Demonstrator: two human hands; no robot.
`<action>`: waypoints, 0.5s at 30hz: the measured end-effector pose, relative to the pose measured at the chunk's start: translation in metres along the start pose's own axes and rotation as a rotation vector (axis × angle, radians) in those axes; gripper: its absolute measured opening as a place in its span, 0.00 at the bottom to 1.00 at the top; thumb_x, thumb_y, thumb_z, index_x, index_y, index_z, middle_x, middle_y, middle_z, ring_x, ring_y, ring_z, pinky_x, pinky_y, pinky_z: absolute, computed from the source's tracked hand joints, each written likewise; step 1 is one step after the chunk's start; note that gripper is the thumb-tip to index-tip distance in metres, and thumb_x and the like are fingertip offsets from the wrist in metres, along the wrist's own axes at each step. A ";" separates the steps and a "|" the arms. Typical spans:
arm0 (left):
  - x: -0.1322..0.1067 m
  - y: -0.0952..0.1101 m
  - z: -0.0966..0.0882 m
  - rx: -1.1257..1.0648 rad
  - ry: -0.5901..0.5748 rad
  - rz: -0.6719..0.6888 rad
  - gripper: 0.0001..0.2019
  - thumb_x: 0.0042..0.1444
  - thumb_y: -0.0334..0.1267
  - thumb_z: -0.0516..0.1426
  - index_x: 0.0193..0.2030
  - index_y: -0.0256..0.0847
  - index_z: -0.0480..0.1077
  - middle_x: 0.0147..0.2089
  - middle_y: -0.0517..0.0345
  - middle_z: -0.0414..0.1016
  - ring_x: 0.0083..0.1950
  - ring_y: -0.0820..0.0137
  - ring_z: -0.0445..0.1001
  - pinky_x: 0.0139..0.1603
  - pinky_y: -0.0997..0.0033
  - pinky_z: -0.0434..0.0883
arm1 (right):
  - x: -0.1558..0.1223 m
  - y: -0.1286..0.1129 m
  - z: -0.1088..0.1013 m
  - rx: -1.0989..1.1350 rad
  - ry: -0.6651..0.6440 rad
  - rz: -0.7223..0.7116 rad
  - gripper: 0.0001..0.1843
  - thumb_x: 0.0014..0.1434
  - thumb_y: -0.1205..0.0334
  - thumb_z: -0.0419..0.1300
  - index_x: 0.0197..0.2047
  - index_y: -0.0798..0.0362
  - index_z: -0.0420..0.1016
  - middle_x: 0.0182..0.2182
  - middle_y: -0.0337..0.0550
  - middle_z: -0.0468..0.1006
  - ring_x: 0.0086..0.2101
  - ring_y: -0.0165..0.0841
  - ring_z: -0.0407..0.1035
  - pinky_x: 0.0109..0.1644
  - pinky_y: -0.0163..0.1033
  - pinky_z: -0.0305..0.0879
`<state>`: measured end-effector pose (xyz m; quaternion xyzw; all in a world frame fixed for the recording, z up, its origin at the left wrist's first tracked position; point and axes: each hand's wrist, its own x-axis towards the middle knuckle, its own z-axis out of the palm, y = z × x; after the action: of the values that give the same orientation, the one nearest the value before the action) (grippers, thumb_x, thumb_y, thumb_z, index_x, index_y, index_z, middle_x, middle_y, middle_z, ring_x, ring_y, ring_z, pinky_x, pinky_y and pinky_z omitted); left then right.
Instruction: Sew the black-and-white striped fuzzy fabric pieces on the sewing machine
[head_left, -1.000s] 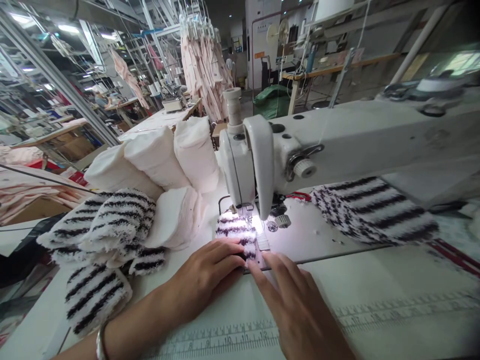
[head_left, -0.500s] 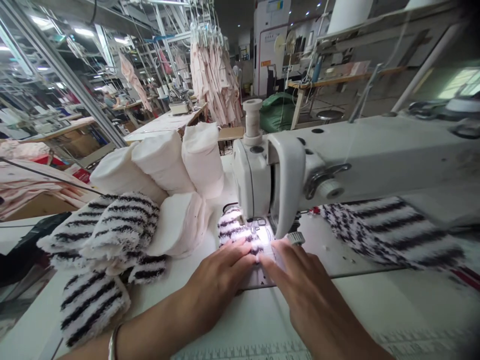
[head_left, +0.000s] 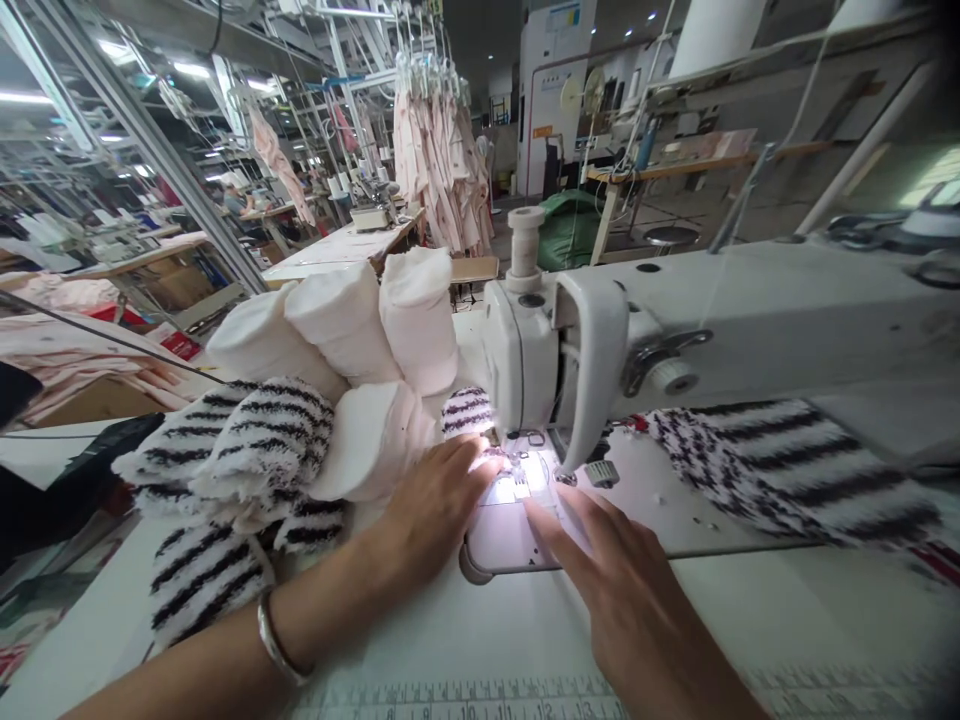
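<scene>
A sewing machine (head_left: 517,360) stands before me, its lamp lighting the metal plate under the needle. My left hand (head_left: 439,500) is closed at the left of the needle, fingers bent together at the near edge of a fluffy black-and-white striped fabric piece (head_left: 466,410). Most of that piece is hidden behind the fingers and the machine head. My right hand (head_left: 619,560) rests on the machine bed right of the plate, fingers apart, with nothing in it.
Striped fluffy pieces (head_left: 247,450) lie piled at left, beside a stack of white cloth (head_left: 367,440) and several white rolls (head_left: 416,320). Another striped fabric (head_left: 795,465) lies under the machine arm. A ruler scale (head_left: 465,700) runs along the table's near edge.
The striped piece has moved off the plate, away from me and to the left, and my left hand has gone forward with it. My right hand stays near the plate.
</scene>
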<state>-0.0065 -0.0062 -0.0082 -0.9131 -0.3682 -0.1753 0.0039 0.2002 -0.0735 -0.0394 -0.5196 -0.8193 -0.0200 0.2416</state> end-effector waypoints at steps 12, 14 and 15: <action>0.028 0.025 0.001 0.128 -0.216 -0.209 0.22 0.40 0.30 0.68 0.41 0.32 0.65 0.43 0.41 0.71 0.42 0.52 0.72 0.40 0.53 0.75 | -0.017 0.009 0.015 -0.055 0.104 -0.092 0.36 0.50 0.86 0.42 0.58 0.50 0.63 0.55 0.49 0.65 0.56 0.39 0.60 0.55 0.49 0.61; 0.032 0.019 0.001 0.129 -0.183 -0.250 0.08 0.50 0.24 0.59 0.37 0.34 0.65 0.41 0.41 0.71 0.42 0.53 0.72 0.39 0.54 0.74 | -0.017 0.010 0.014 -0.055 0.114 -0.104 0.34 0.52 0.85 0.42 0.57 0.50 0.64 0.54 0.49 0.66 0.55 0.39 0.61 0.55 0.48 0.61; 0.031 0.018 -0.001 0.120 -0.166 -0.267 0.07 0.53 0.21 0.55 0.36 0.34 0.65 0.40 0.41 0.71 0.42 0.53 0.73 0.38 0.54 0.74 | -0.018 0.009 0.012 -0.053 0.126 -0.111 0.32 0.53 0.84 0.42 0.57 0.51 0.64 0.54 0.50 0.66 0.54 0.39 0.62 0.55 0.49 0.61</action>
<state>0.0255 0.0012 0.0049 -0.8653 -0.4954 -0.0761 0.0050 0.2100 -0.0809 -0.0592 -0.4775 -0.8291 -0.0880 0.2774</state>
